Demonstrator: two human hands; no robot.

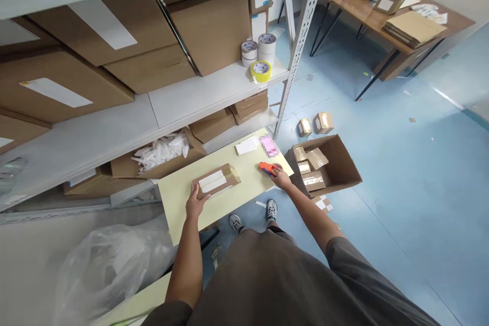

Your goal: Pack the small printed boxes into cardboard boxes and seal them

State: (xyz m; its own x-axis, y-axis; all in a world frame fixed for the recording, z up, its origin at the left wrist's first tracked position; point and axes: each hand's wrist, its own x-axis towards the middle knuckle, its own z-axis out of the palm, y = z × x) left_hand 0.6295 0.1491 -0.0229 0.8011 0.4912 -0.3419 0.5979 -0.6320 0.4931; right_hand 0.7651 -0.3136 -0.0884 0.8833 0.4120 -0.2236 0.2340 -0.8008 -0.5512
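On the pale yellow tabletop (179, 188) lies a small cardboard box (217, 182) with a white label on top and clear tape at its right end. My left hand (196, 202) grips its left end, thumb on the near side. Towards the table's right edge, my right hand (281, 179) is closed on an orange and blue tape dispenser (266, 167), held low at the tabletop. Part of the dispenser is hidden by my fingers. Beyond it are a white paper slip (247, 145) and a blurred pink item (269, 146).
An open carton (344, 165) holding several small boxes stands right of the table; two small boxes (323, 122) sit behind it. Shelving (214, 91) with cartons and tape rolls (261, 70) rises ahead. A plastic bag (114, 265) lies left. A wooden table (355, 10) stands far right.
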